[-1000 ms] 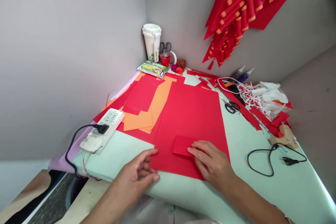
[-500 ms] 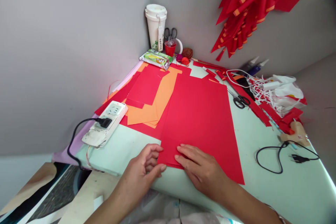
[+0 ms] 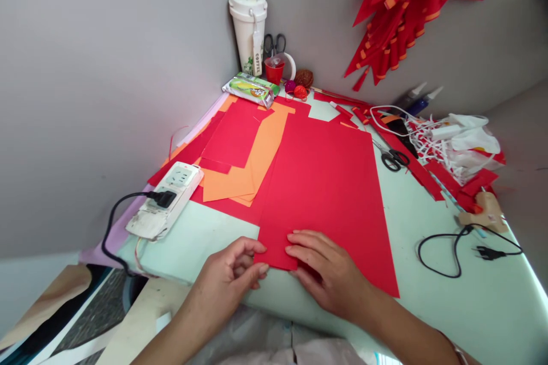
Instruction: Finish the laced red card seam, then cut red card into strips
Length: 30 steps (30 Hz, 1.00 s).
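A large red paper sheet (image 3: 325,182) lies flat, its near edge by the table's front. A small red piece (image 3: 276,251) lies at its near left corner. My left hand (image 3: 231,268) has its fingers curled, thumb and forefinger closed on the left edge of that small piece. My right hand (image 3: 327,265) rests on its right side, fingers stretched out and slightly apart. Orange paper (image 3: 226,185) and more red pieces (image 3: 235,134) lie to the left of the large sheet.
A power strip (image 3: 165,202) with a black plug is at the left. Scissors (image 3: 393,159), paper scraps (image 3: 428,142) and a black cord (image 3: 440,236) lie at right. A white cup (image 3: 249,34) stands in the back corner. Red paper rolls (image 3: 411,17) hang above.
The view has shifted slightly. The small red piece's near edge now looks more evenly lined up, and my right fingers have shifted a little along it. My left hand keeps its pinch.
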Available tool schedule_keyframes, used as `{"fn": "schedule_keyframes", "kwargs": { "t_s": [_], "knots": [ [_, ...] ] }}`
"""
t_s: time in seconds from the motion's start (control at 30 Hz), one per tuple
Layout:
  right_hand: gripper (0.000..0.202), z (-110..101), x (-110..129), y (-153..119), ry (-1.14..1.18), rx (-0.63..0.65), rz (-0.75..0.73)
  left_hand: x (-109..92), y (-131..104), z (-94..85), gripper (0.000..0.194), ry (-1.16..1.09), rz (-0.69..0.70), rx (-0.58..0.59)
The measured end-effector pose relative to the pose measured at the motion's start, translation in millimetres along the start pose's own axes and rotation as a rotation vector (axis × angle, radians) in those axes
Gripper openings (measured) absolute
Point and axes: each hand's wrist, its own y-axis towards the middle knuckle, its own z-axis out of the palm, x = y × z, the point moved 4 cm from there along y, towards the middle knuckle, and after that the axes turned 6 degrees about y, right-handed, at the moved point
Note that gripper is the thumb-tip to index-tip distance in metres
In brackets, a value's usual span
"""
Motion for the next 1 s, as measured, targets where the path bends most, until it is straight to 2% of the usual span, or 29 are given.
{"fn": "schedule_keyframes", "kwargs": {
  "t_s": [0.27, 1.0],
  "knots": [
    [0.027, -2.3, 0.6, 1.3, 0.084, -0.001, 0.078, 2.9, 1.1, -0.7, 0.022, -0.007, 0.001, 0.018],
    [0.024, -0.6, 2.2, 2.0, 0.019, 0.011, 0.007, -1.2, 2.7, -0.9, 0.02, -0.04, -0.017, 0.032]
  ]
}}
